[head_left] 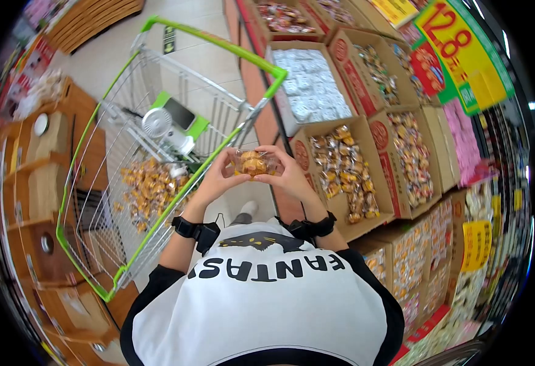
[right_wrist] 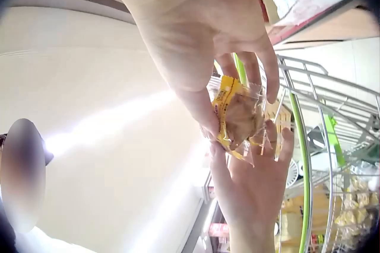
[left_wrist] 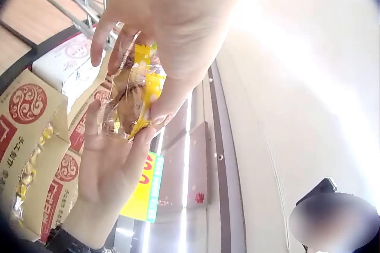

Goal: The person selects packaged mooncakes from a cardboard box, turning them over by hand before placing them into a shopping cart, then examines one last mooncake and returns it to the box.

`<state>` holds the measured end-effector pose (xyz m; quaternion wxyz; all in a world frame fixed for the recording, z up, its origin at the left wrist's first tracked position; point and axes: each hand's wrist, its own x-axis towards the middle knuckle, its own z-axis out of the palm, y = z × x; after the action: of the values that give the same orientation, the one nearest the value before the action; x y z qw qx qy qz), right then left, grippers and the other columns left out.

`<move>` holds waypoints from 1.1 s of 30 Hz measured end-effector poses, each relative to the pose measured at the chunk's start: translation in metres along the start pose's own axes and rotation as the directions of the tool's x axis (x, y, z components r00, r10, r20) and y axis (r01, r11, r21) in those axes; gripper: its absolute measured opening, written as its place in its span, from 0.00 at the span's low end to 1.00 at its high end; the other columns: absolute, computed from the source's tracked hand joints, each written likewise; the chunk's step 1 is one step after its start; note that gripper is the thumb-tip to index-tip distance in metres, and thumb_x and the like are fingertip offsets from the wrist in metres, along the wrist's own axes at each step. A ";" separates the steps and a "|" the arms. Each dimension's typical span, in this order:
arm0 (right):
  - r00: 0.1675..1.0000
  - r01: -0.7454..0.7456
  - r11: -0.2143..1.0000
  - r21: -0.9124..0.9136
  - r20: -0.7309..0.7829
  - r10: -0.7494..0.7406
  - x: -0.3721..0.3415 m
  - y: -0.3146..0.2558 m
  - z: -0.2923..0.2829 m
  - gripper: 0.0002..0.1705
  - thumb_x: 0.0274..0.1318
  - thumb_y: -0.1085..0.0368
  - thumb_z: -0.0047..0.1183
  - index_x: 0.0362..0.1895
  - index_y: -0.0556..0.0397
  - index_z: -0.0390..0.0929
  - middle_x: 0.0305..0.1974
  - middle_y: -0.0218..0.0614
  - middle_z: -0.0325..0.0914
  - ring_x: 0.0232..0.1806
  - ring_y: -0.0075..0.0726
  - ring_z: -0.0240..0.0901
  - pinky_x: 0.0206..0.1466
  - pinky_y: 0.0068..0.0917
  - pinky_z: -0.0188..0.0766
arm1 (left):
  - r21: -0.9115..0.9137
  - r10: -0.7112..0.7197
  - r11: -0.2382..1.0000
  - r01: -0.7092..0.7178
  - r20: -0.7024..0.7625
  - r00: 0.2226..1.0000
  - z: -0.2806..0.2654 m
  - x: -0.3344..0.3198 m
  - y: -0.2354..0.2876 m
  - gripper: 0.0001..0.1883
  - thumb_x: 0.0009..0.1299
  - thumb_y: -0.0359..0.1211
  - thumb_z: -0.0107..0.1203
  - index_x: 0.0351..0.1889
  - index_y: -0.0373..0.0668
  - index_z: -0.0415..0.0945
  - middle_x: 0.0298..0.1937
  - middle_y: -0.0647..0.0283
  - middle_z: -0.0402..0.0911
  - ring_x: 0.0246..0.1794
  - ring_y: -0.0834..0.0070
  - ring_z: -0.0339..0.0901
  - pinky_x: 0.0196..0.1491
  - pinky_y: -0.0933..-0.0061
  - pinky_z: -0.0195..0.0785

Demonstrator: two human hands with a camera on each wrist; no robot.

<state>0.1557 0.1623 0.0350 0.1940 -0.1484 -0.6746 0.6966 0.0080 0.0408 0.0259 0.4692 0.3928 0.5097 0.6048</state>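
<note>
Both hands hold clear-wrapped pastries (head_left: 253, 163) with yellow printed bands in front of the chest. My left hand (head_left: 217, 178) pinches one side of the wrapping between thumb and fingers. On the other side, my right hand (head_left: 292, 175) grips it the same way. The two thumbs nearly meet at the near edge in the left wrist view, where brown filling shows through the film (left_wrist: 133, 96). In the right wrist view, the yellow band of the wrapper (right_wrist: 225, 96) lies by the right thumb, and the left hand (right_wrist: 252, 185) supports from below.
A green-trimmed shopping cart (head_left: 218, 46) stands ahead and left, with a pile of wrapped snacks (head_left: 151, 183) and a small white fan (head_left: 156, 122) in it. Cardboard boxes of packaged snacks (head_left: 343, 174) line the right. Wooden shelving (head_left: 32, 226) stands at the left.
</note>
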 end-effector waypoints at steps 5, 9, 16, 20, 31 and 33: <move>0.970 -0.009 1.000 0.026 0.244 0.003 0.035 -0.001 0.043 0.30 0.37 0.68 0.60 0.48 0.53 0.64 0.44 0.33 0.67 0.44 0.26 0.66 0.45 0.22 0.65 | -0.031 0.073 0.996 -0.084 -0.259 0.963 -0.030 -0.045 -0.001 0.19 0.53 0.27 0.58 0.40 0.41 0.60 0.42 0.66 0.64 0.47 0.80 0.62 0.47 0.77 0.61; 0.908 -0.049 0.998 0.044 0.418 0.027 0.056 0.014 0.083 0.30 0.37 0.66 0.60 0.48 0.53 0.64 0.44 0.33 0.67 0.43 0.25 0.66 0.43 0.21 0.66 | -0.026 0.045 0.998 -0.062 -0.430 0.902 -0.047 -0.087 0.004 0.19 0.53 0.26 0.57 0.39 0.42 0.59 0.40 0.68 0.63 0.44 0.82 0.62 0.47 0.79 0.58; 0.765 -0.128 0.956 -0.263 0.587 0.264 0.072 0.031 0.136 0.30 0.40 0.58 0.58 0.48 0.56 0.63 0.40 0.38 0.68 0.40 0.22 0.66 0.34 0.19 0.66 | -0.077 -0.130 0.992 0.104 -0.615 0.777 -0.072 -0.145 -0.018 0.19 0.58 0.32 0.55 0.43 0.41 0.59 0.36 0.67 0.67 0.39 0.82 0.67 0.40 0.80 0.64; 0.695 -0.195 0.917 -0.347 0.612 0.379 0.076 0.056 0.154 0.33 0.43 0.58 0.57 0.51 0.58 0.58 0.45 0.44 0.65 0.43 0.27 0.65 0.40 0.22 0.65 | -0.190 -0.301 0.954 0.233 -0.627 0.719 -0.079 -0.163 -0.011 0.27 0.60 0.37 0.52 0.54 0.39 0.53 0.37 0.61 0.72 0.36 0.77 0.71 0.36 0.76 0.68; 0.602 -0.155 0.988 -0.020 0.791 0.110 0.101 0.022 0.150 0.34 0.49 0.66 0.50 0.59 0.54 0.51 0.51 0.46 0.63 0.50 0.34 0.65 0.50 0.27 0.63 | 0.062 0.072 0.992 -0.113 -0.993 0.089 -0.134 -0.154 -0.001 0.23 0.63 0.33 0.45 0.56 0.43 0.53 0.42 0.58 0.70 0.38 0.74 0.70 0.43 0.72 0.65; 0.601 -0.192 0.981 -0.015 0.788 0.130 0.090 0.025 0.137 0.25 0.50 0.65 0.48 0.54 0.56 0.60 0.45 0.42 0.69 0.47 0.30 0.67 0.48 0.24 0.64 | -0.012 0.023 0.990 -0.138 -0.969 0.247 -0.129 -0.150 -0.004 0.18 0.63 0.33 0.44 0.52 0.43 0.59 0.40 0.60 0.72 0.37 0.76 0.71 0.41 0.76 0.64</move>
<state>0.0103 0.0834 0.0216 -0.1790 0.1181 -0.6500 0.7291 -0.0769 -0.1364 0.0002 0.0457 -0.0564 0.6402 0.7648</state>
